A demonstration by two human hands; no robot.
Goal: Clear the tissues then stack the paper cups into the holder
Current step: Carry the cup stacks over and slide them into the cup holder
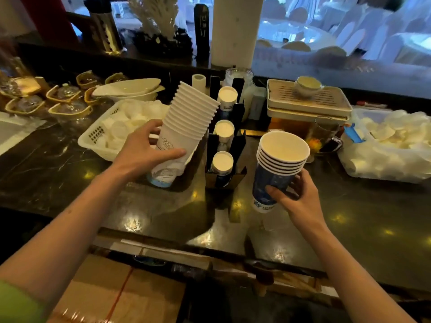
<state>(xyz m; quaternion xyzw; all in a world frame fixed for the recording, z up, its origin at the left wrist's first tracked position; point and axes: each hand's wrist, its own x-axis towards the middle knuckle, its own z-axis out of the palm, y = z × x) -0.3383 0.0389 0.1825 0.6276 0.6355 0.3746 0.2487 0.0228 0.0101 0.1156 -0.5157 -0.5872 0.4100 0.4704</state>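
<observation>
My left hand (144, 151) grips a tall stack of white paper cups (186, 120) that tilts to the upper right, its base near the counter. My right hand (295, 194) holds a shorter stack of blue-printed paper cups (277, 164) upright, mouths up. Between the two stacks stands a black cup holder (225, 159) with three slots in a row, each showing the white top of a cup stack. No loose tissues show on the counter in front of me.
A white basket (93, 139) of white wrapped items sits behind my left hand. A clear bin (384, 166) of similar items is at right. A beige tray stack (307, 106) with a teacup, a glass mug (326, 136), glass dishes at left and cardboard boxes (116, 292) below.
</observation>
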